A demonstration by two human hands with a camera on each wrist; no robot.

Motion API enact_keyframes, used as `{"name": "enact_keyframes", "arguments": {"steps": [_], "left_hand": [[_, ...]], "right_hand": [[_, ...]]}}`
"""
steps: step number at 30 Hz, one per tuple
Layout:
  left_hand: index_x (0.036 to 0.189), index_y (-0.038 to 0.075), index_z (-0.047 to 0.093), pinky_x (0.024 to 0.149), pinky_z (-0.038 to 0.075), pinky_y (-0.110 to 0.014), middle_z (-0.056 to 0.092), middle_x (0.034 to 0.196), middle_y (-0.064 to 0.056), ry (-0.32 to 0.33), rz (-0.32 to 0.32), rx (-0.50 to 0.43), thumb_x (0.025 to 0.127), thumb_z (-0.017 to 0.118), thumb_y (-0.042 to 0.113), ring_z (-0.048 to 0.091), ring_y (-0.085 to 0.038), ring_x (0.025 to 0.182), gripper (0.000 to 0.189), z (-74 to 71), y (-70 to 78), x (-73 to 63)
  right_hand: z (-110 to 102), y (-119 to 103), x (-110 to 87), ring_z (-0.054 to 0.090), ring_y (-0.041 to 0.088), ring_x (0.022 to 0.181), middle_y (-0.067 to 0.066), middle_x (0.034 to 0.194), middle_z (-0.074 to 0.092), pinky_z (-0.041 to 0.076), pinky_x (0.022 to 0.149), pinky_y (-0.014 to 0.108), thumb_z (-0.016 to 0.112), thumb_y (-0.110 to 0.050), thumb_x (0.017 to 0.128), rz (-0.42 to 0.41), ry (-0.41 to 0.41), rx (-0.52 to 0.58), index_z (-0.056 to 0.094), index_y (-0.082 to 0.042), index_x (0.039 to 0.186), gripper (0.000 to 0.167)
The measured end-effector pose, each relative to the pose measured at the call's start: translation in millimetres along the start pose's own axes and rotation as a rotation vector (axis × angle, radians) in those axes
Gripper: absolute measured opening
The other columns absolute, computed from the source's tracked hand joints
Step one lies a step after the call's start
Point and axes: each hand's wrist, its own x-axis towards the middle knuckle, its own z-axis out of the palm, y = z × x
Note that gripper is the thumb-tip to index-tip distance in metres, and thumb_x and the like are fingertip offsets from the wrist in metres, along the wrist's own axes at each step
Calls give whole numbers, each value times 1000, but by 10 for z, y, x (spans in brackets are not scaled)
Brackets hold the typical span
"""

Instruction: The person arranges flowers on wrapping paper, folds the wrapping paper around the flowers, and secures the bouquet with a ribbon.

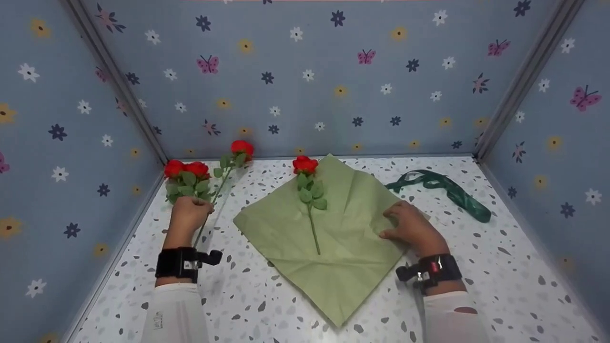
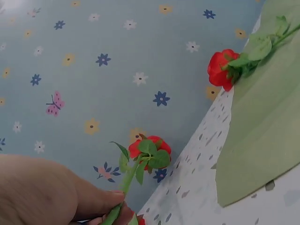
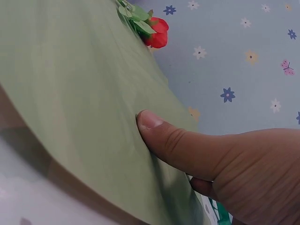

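My left hand [image 1: 189, 213] pinches the stem of a single red rose [image 1: 242, 148] between thumb and fingertips, its bloom tilted up and away. In the left wrist view the held rose [image 2: 149, 149] shows its leaves and green stem. Beside that hand lie more red roses [image 1: 186, 170], partly hidden by it. A sheet of olive-green wrapping paper [image 1: 352, 267] is spread cornerwise on the table, with one red rose [image 1: 305, 165] lying along its middle. Over the paper's right corner is my right hand [image 1: 413, 228], thumb and fingers apart, its thumb [image 3: 164, 136] touching the sheet.
A dark green ribbon [image 1: 457, 195] lies loosely gathered behind the right hand. The speckled white table [image 1: 267, 309] is bounded by flower-patterned panels [image 1: 305, 95] at the back and both sides.
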Motion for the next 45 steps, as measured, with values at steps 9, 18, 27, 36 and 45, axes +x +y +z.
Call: {"name": "enact_keyframes", "arguments": {"steps": [9,18,27,36,45], "left_hand": [[149,-2,68,83,53,-30,76,121,-4,-126,-39,-330,118,63,25,65,-15,105,42,320,265,0],[141,-1,73,70,53,-24,76,105,2,-248,-13,-466,115,69,21,67,-12,95,34,851,595,-18],[122,0,78,61,52,-25,78,105,-8,-274,165,-361,112,73,18,65,-14,84,20,1345,1077,-104],[112,1,85,66,50,-25,82,109,-16,-255,322,-190,106,79,17,62,-11,77,18,1888,1558,-117],[59,19,46,55,32,-31,35,59,6,-292,296,-39,106,77,15,35,-12,57,56,2365,1650,29]], "right_hand": [[-8,10,-9,59,48,141,24,147,63,47,124,66,100,-31,88,-32,8,-19,74,0,141,66],[2,13,2,60,49,141,25,148,63,47,123,66,100,-31,89,-43,12,-34,74,0,141,66],[-10,1,-6,59,49,141,25,148,63,47,124,66,100,-32,88,-27,10,-16,74,0,141,67],[-30,41,26,59,50,142,26,149,63,46,124,67,101,-33,87,-37,20,-21,74,0,141,68],[-37,7,-10,59,51,141,26,146,64,47,123,67,101,-33,87,-52,18,-4,75,0,139,68]]}}
